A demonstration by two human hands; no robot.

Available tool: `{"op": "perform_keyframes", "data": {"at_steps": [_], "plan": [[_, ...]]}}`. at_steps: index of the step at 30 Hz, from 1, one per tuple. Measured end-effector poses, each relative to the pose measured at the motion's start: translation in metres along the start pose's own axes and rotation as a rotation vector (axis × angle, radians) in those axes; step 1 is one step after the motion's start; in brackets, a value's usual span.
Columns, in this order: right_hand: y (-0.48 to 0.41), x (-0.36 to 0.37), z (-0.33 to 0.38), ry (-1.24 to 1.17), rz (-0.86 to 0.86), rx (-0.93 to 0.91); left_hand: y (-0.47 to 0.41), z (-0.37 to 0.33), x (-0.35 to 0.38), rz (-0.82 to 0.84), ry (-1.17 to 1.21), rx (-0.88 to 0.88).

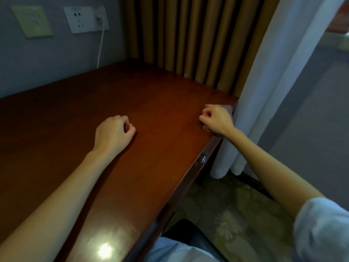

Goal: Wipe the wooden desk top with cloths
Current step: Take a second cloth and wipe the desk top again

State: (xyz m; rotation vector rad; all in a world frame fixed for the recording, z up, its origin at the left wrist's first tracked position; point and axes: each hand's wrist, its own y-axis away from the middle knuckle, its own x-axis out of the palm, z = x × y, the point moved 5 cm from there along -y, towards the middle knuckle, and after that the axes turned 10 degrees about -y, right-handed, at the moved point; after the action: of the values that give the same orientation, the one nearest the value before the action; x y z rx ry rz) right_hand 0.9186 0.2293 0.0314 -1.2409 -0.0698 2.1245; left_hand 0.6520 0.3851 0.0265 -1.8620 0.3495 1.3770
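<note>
A crumpled, pale pinkish cloth (227,108) lies at the far right corner of the tabletop (151,103), the right hand (215,120) grasping it with fingers curled into its folds. The tabletop is smooth, glossy red-brown wood with a straight front edge. Mid-tabletop rests the left hand (113,133), loosely fisted, nothing visible in it. Behind the tabletop hang pleated tan curtains (188,35); a soft white curtain (273,72) brushes its corner.
</note>
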Motion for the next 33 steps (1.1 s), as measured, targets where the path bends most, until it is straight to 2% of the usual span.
{"op": "perform_keyframes", "data": {"at_steps": [2,6,10,13,19,22,25,27,29,33], "plan": [[0.016,0.012,0.029,0.014,0.082,-0.113,-0.001,0.0,0.0,0.005,0.004,0.001],[0.088,0.032,0.099,-0.053,0.346,-0.471,0.001,0.0,0.001,0.006,0.002,0.003],[0.096,0.028,0.099,-0.225,0.443,-0.577,0.0,0.0,0.0,0.022,-0.001,-0.005],[0.043,0.019,0.046,-0.199,0.359,-0.451,0.0,0.0,0.0,0.017,-0.012,-0.013],[-0.086,-0.026,-0.101,-0.11,0.023,0.119,-0.003,0.001,0.0,0.004,-0.038,-0.003],[-0.115,-0.033,-0.125,-0.046,-0.003,0.207,-0.003,0.0,-0.002,0.003,-0.028,-0.002],[-0.104,-0.029,-0.115,-0.077,0.025,0.231,-0.003,0.0,-0.002,-0.001,-0.029,0.001],[-0.079,-0.022,-0.086,-0.144,0.064,0.173,-0.003,-0.001,-0.002,0.003,-0.036,0.002],[-0.048,-0.01,-0.046,-0.106,0.156,0.036,-0.003,-0.002,-0.002,0.002,-0.041,0.008],[0.031,0.02,0.052,-0.087,0.516,-0.349,-0.002,-0.002,-0.003,0.009,-0.039,0.02]]}}
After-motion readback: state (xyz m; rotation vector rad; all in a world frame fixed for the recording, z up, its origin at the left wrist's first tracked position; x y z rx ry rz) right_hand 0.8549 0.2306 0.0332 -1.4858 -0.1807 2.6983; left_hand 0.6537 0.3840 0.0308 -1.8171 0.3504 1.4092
